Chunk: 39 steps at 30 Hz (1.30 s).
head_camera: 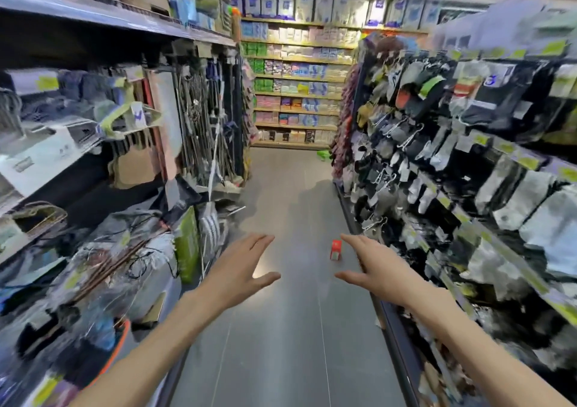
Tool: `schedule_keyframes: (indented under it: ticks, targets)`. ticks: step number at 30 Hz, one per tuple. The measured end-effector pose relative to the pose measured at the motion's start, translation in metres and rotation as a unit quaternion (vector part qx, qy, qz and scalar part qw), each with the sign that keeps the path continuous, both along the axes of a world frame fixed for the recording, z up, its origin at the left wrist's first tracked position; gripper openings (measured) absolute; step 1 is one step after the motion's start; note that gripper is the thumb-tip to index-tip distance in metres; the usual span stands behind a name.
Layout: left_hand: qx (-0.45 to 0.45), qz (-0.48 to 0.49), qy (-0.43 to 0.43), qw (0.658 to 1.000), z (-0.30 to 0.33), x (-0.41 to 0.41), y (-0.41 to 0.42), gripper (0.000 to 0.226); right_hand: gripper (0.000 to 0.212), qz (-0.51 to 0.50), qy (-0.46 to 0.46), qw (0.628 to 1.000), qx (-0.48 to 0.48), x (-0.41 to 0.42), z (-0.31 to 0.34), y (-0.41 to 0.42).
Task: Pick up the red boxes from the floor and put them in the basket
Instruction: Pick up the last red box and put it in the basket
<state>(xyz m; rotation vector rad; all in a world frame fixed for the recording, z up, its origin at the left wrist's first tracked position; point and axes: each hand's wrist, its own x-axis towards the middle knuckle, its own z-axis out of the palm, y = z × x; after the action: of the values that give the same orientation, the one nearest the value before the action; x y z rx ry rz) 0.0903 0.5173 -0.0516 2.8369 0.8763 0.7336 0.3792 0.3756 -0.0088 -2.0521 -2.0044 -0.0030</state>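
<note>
One small red box stands upright on the grey aisle floor, just left of my right hand's fingertips in the picture and farther away than both hands. My left hand is stretched forward, fingers spread, holding nothing. My right hand is held out the same way, open and empty, apart from the box. No basket shows in the head view.
A narrow shop aisle runs ahead. Left shelves hold bags, hangers and mops. The right rack carries hanging socks. A far shelf wall closes the aisle, with a green item on the floor before it.
</note>
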Motion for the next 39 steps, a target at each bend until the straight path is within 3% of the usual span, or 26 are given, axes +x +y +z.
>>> schedule_keyframes:
  ticks: [7,18,27,39]
  targets:
    - [0.003,-0.025,0.017,1.000,0.015,0.086,0.177,0.078,0.085,-0.033,0.016,0.999,0.015,0.075,0.015,0.169]
    - [-0.011,-0.038,0.038,0.998,-0.001,0.249,0.454,0.078,0.084,-0.040,0.046,0.998,0.024,0.229,-0.017,0.438]
    - [-0.024,-0.053,0.039,0.998,0.006,0.364,0.664,0.078,0.086,-0.060,0.013,0.998,0.006,0.348,-0.009,0.649]
    - [-0.010,-0.164,0.079,0.983,-0.021,0.571,0.952,0.080,0.082,-0.193,0.032,0.981,0.011,0.507,-0.032,0.862]
